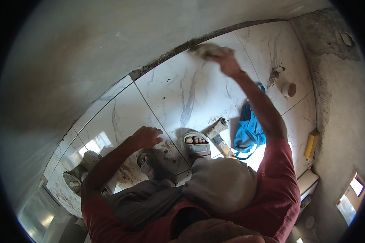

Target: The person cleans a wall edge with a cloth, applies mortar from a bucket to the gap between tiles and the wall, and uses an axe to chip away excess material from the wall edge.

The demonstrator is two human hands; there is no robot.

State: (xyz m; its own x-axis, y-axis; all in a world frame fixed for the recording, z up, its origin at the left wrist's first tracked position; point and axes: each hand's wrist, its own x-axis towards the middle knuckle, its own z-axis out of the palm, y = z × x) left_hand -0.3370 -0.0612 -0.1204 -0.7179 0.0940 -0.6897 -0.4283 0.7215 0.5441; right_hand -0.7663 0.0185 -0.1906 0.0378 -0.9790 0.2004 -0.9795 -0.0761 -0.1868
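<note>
At the foot of the plastered wall [81, 52], along the edge of a white, grey-veined tile floor [178, 91]:

Hands, two. Right hand [230, 65], one: arm stretched far forward, fingers closed around a grey-brown, rag-like item [210, 51]; blurred, so the exact kind and the spacing of each finger cannot be told. Left hand [147, 137], one: above the floor near the left foot, fingers loosely bent and a little apart, nothing visible in them.

Rag-like item, one: at the far edge of the tiles, beside the dark strip [160, 60] where floor meets wall; whether it touches the strip cannot be told.

Sandals, two: right sandal [199, 150] and left sandal [147, 167], each on a foot, toes bare.

Hammer-like tool, one [217, 128]: lying just beside the right sandal, head caked in grey, wooden handle toward the person.

Blue cloth item with straps, one [248, 131]: crumpled on the floor, right of the tool, partly behind the right forearm.

Round, short, pale vessel-like object, one [288, 89]: beyond the blue cloth, near dark crumbs [274, 75], several, uncounted.

Yellow box-like object, one [311, 144]: against the right-hand wall [340, 105].
</note>
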